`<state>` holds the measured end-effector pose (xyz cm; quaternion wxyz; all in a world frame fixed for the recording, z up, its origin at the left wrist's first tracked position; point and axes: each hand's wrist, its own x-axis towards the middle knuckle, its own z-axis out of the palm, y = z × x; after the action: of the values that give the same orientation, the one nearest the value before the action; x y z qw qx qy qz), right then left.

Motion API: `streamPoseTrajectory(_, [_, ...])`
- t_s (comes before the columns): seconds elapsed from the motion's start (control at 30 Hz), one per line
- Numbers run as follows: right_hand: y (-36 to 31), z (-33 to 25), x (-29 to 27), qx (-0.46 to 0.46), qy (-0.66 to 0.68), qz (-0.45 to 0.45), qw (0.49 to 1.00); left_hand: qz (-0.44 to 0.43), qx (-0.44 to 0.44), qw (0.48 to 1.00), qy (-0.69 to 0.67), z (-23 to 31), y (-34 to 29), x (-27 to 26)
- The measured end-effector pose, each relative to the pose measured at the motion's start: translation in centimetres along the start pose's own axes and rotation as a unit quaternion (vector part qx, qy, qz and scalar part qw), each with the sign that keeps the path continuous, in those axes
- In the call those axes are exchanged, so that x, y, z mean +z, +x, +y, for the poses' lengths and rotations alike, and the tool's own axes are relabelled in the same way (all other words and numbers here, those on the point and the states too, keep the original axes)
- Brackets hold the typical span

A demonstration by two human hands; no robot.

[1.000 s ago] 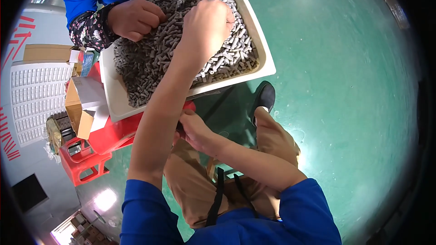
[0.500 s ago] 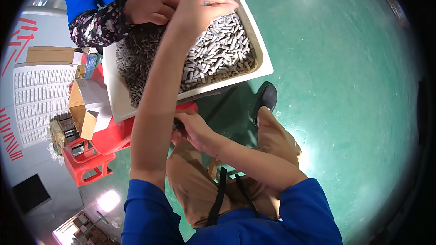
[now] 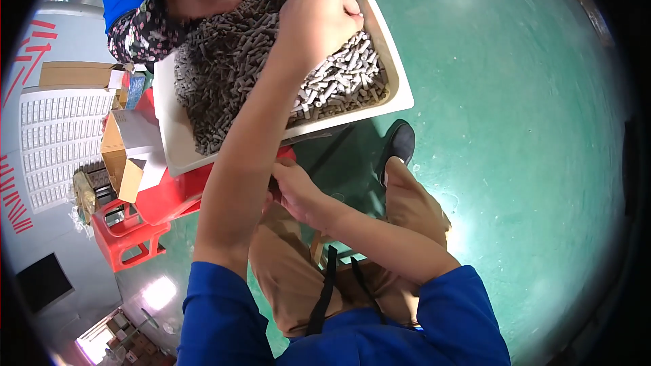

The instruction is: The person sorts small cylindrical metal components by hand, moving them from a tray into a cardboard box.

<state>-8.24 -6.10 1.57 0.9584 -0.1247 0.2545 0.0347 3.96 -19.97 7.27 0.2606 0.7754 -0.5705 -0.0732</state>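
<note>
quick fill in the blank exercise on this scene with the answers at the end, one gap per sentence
1. Of the person's left hand and right hand, the one at the small grey pieces in the tray is the ____ one.
2. The floor is coloured ____.
3. The plastic stool at the picture's left is coloured ____.
4. The dark sleeve of the other person is printed with ____.

Missing words: left; green; red; flowers.

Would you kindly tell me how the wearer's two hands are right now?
Left hand: curled closed over the short grey tubular pieces; whether it grips one cannot be told.
Right hand: partly hidden by the left forearm; cannot be told.
</note>
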Motion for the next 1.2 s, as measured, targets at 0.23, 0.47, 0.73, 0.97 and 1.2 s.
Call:
streamPoseTrajectory(0.23, [0.9, 0.4, -1.2, 0.007, 0.002, -0.064, 0.998, -0.128, -0.18, 0.827, -0.517, -1.4, -2.9, -5.4])
streamPoseTrajectory(0.47, [1.2, 0.8, -1.1, 0.009, -0.001, -0.065, 0.998, -0.131, -0.17, 0.933, -0.29, -0.6, -4.7, -5.4])
streamPoseTrajectory(0.73, [0.9, 0.6, -0.6, -0.005, -0.01, -0.047, 0.999, -0.024, -0.053, 0.998, 0.02, 0.0, -6.1, -3.1])
streamPoseTrajectory(0.97, [0.9, 0.6, -0.6, -0.01, -0.007, -0.043, 0.999, -0.049, -0.056, 0.997, 0.023, -0.4, -6.2, -2.9])
streamPoseTrajectory(1.2, [1.3, 0.8, -1.3, -0.009, -0.003, -0.089, 0.996, -0.124, -0.23, 0.77, -0.582, -0.4, -5.8, -5.9])
